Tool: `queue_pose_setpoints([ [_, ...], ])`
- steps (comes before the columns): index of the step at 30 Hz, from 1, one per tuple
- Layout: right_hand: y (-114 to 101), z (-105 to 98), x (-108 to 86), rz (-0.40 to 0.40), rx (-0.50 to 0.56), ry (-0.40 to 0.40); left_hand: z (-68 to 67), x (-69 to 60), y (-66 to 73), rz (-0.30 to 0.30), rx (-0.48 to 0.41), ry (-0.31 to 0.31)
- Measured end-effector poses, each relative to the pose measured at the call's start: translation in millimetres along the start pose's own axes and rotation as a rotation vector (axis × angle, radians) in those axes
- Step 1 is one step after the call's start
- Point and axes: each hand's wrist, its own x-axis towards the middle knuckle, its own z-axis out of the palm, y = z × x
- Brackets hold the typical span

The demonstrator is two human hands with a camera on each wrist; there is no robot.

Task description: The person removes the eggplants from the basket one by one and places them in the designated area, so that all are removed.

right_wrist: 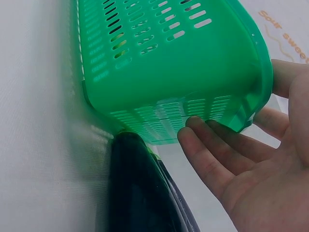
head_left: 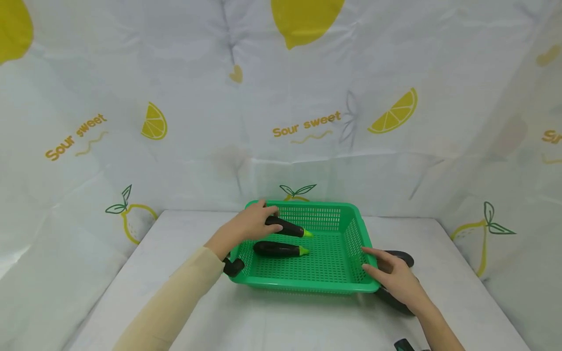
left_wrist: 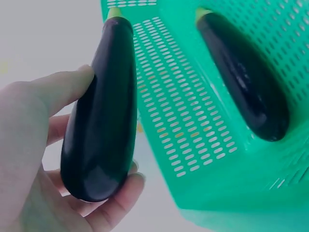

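Observation:
My left hand (head_left: 252, 224) is over the left part of a green plastic basket (head_left: 307, 286), gripping a dark purple eggplant (left_wrist: 104, 111) between thumb and fingers. The held eggplant's pale green stem end points right in the head view. A second eggplant (head_left: 276, 249) lies on the basket floor just nearer to me. At the basket's right side, my right hand (head_left: 397, 280) holds the rim, with two fingertips over the edge and other fingers against the outer wall in the right wrist view.
More dark eggplants (head_left: 392, 301) lie on the white table (head_left: 175, 258) outside the basket's right side, partly hidden by my right hand. A white sheet (head_left: 197, 161) printed with lemons hangs behind the table. A black device (head_left: 232, 267) sits by my left wrist.

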Motion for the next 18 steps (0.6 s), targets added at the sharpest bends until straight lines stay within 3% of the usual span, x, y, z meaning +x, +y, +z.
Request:
queue_pose_setpoints([
  [7,0,0,-0.4,0.011,0.014,-0.005,-1.5,-19.3,-12.7,0.041,-0.138,0.102],
  [18,-1,1,-0.6,0.007,0.005,0.004,0.1,-48.1,-37.9,0.039,-0.435,0.276],
])
